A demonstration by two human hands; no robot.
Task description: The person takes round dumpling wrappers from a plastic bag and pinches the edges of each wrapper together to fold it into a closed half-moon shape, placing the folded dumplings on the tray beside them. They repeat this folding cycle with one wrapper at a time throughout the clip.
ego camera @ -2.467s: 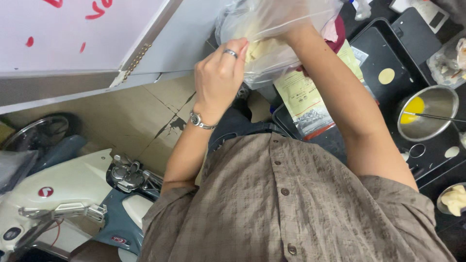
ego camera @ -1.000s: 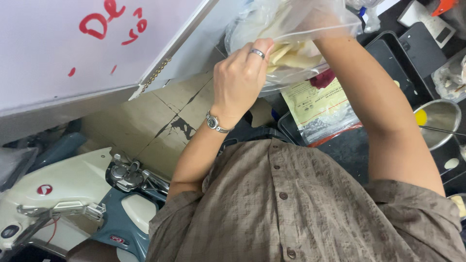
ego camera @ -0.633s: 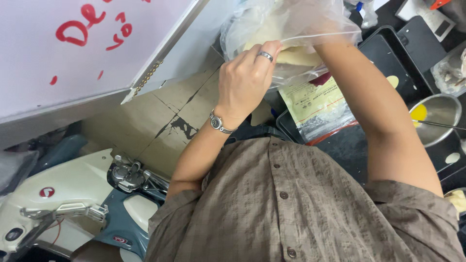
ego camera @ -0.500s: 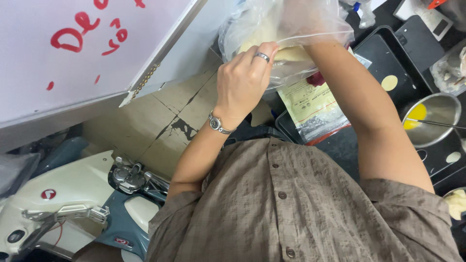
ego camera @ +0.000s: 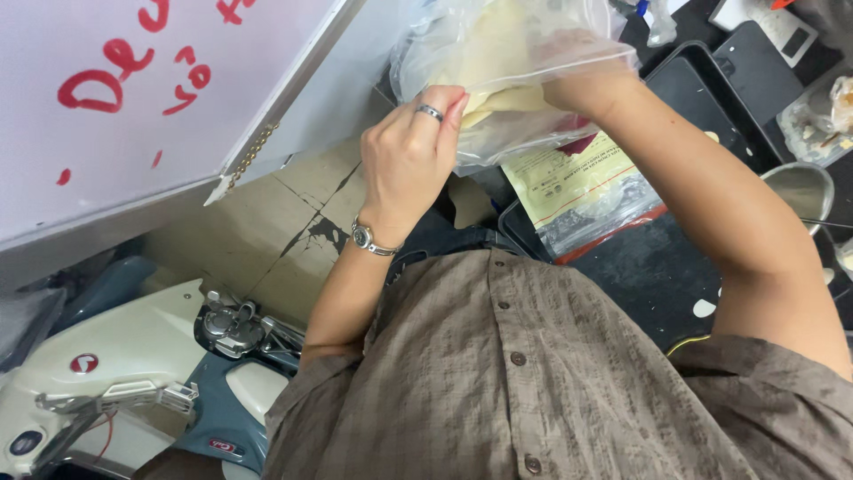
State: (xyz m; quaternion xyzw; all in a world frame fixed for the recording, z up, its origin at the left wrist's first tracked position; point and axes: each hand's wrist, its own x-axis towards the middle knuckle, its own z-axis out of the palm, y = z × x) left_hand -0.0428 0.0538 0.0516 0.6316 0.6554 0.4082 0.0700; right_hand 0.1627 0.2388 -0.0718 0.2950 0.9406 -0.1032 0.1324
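Note:
A clear plastic bag [ego camera: 498,53] full of pale yellow flat sheets hangs at the top middle. My left hand [ego camera: 410,156], with a ring and a wristwatch, pinches the bag's lower left edge. My right hand [ego camera: 582,80] is pushed inside the bag and shows only dimly through the plastic, so its fingers are mostly hidden among the sheets.
A black tray [ego camera: 711,98] lies at right, with a yellow printed packet [ego camera: 577,187] on it. A metal bowl [ego camera: 800,191] sits at the far right edge. A white board with red writing [ego camera: 133,89] fills the upper left. A white and blue scooter [ego camera: 133,373] stands below left.
The bag and both hands have stayed together at the top. My view has shifted a little, and the metal bowl has slid toward the right edge.

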